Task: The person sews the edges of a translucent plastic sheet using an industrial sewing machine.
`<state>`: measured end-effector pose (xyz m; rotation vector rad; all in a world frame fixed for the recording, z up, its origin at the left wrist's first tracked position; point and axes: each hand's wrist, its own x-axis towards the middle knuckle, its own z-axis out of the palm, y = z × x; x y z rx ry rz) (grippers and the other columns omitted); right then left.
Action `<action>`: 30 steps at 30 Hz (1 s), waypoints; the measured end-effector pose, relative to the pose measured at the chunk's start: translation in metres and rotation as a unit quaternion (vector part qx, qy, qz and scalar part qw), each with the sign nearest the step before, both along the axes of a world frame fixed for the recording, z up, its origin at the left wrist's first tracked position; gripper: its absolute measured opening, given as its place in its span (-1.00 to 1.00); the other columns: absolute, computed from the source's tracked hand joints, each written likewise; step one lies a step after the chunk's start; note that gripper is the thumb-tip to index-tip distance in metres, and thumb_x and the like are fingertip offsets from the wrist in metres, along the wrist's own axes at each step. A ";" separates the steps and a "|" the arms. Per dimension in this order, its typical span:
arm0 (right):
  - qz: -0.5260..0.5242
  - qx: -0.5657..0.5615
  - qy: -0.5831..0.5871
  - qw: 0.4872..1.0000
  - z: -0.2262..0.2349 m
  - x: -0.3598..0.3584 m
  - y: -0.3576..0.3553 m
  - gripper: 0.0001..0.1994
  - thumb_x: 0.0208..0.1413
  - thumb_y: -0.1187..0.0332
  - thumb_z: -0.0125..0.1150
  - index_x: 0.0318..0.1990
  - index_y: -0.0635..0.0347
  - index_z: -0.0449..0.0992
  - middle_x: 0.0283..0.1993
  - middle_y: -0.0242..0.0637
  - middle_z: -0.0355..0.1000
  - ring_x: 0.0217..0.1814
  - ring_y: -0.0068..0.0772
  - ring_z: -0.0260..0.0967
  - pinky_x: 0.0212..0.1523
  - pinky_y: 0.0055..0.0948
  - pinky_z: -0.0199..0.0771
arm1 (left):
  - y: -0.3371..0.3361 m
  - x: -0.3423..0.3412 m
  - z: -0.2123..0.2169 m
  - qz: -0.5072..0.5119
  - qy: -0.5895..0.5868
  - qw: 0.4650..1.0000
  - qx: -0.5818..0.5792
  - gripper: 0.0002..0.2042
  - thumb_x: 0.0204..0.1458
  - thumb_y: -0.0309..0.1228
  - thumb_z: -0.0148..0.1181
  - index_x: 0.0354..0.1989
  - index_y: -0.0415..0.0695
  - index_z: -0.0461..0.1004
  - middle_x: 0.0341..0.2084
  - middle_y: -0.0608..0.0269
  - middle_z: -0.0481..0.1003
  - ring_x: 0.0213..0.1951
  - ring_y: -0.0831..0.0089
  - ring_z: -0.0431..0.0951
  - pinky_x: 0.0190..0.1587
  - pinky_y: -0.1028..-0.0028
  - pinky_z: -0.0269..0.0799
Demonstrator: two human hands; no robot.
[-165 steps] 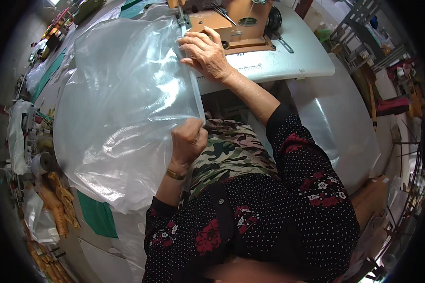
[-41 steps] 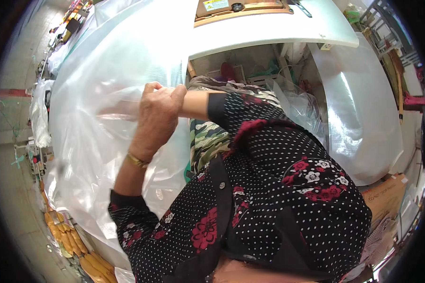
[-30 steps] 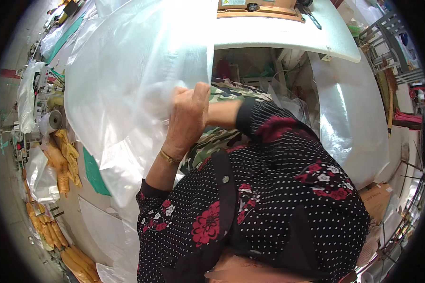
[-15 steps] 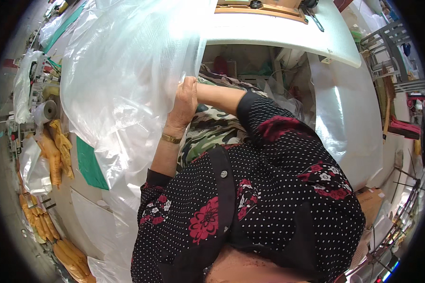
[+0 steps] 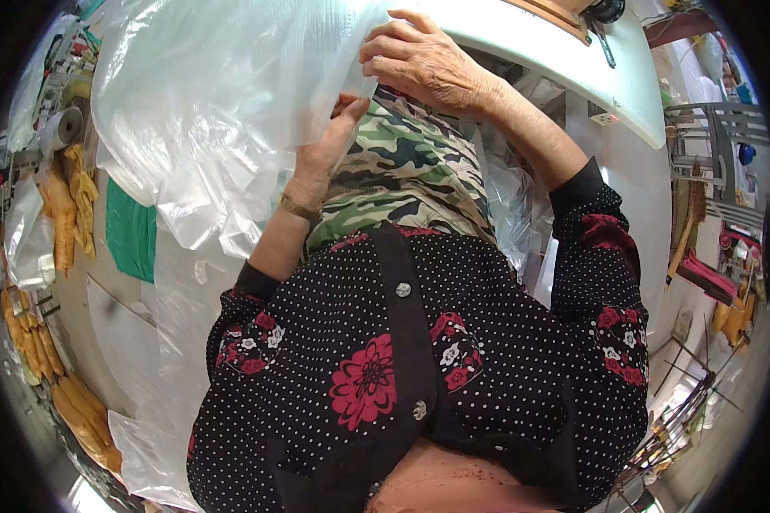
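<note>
Stretching over the upper left, a large, clear, milky plastic sheet (image 5: pixel 205 94) lies to the left of both hands, its long edge running up between them. Around that edge, near the lap, the left hand (image 5: pixel 321 154) is closed, its curled fingers and thumb pinching the film, with part of the hand seen dimly through it. Farther up the same edge, the right hand (image 5: pixel 428 68) arches palm down with bent, slightly parted fingers, their tips at the film; whether they grip it, I cannot tell. The plastic looks thin, glossy and softly creased, with bright glare and rumpled lower folds. Beside it lies the green, brown and cream camouflage cloth (image 5: pixel 411 171) over the lap. Beyond the right forearm, a small white-and-red label (image 5: pixel 604 118) sits by the edge of the pale, smooth tabletop (image 5: pixel 565 56); its writing is too small to read.
</note>
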<state>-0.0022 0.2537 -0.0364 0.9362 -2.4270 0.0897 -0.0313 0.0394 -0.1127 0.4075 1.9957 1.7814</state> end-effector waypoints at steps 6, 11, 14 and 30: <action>0.039 0.059 -0.059 0.996 -0.002 -0.002 0.000 -0.76 0.09 0.32 0.17 -0.06 -0.04 0.46 -0.02 -0.40 0.39 0.23 -0.41 0.24 0.47 -0.07 -0.12 | -0.015 -0.004 0.008 -0.039 -0.145 0.985 0.083 -0.77 0.04 -0.40 0.33 -0.20 -0.12 0.42 -0.40 0.49 0.44 -0.41 0.78 0.31 -0.33 0.73 0.22; 0.069 0.080 -0.073 0.992 -0.004 -0.003 -0.002 -0.79 0.04 0.35 0.19 -0.13 -0.03 0.46 -0.05 -0.42 0.38 0.21 -0.42 0.25 0.43 -0.13 -0.03 | -0.017 -0.004 0.018 -0.053 -0.194 0.977 0.067 -0.77 0.03 -0.39 0.34 -0.21 -0.13 0.43 -0.44 0.53 0.40 -0.49 0.78 0.23 -0.43 0.73 0.12; 0.074 0.084 -0.077 0.991 -0.003 -0.003 -0.003 -0.81 0.03 0.34 0.20 -0.17 -0.01 0.47 -0.10 -0.42 0.37 0.16 -0.41 0.26 0.38 -0.19 0.04 | -0.017 0.004 0.021 -0.026 -0.161 0.986 0.036 -0.77 0.03 -0.39 0.35 -0.21 -0.16 0.45 -0.45 0.53 0.39 -0.53 0.74 0.21 -0.46 0.71 0.11; 0.073 0.052 -0.028 0.996 -0.004 -0.007 -0.017 -0.85 0.14 0.32 0.08 -0.14 -0.02 0.45 -0.24 -0.46 0.34 -0.05 -0.44 0.30 0.01 -0.37 0.21 | 0.001 0.035 0.035 0.095 0.503 0.843 -0.166 -0.57 0.02 -0.63 0.20 0.13 -0.20 0.43 -0.50 0.24 0.50 -0.57 0.50 0.41 -0.39 0.52 0.39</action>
